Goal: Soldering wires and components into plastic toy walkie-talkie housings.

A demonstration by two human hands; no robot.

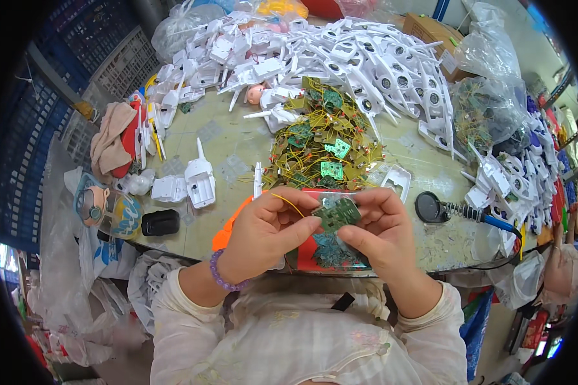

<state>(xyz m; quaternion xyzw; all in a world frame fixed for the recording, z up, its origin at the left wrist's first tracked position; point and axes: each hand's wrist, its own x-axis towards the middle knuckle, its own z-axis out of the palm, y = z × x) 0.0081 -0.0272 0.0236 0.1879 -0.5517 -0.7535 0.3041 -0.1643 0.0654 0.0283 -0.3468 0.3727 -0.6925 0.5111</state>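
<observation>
In front of my chest, both hands hold a small green circuit board (339,215). My left hand (268,226), with a purple bead bracelet above the wrist, pinches the board's left edge. A thin yellow wire (290,203) shows by its fingers; whether it is fixed to the board I cannot tell. My right hand (384,230) grips the board's right side between thumb and fingers. Below the hands, more green boards (335,251) lie on a red surface (307,254). Just beyond is a heap of boards with yellow wires (318,138).
White plastic housings (366,61) are piled across the back. A soldering iron (478,213) lies at the right beside a round black dish (428,206). On the left are a white handled shell (200,178), a black case (160,222) and a beige cloth (111,142).
</observation>
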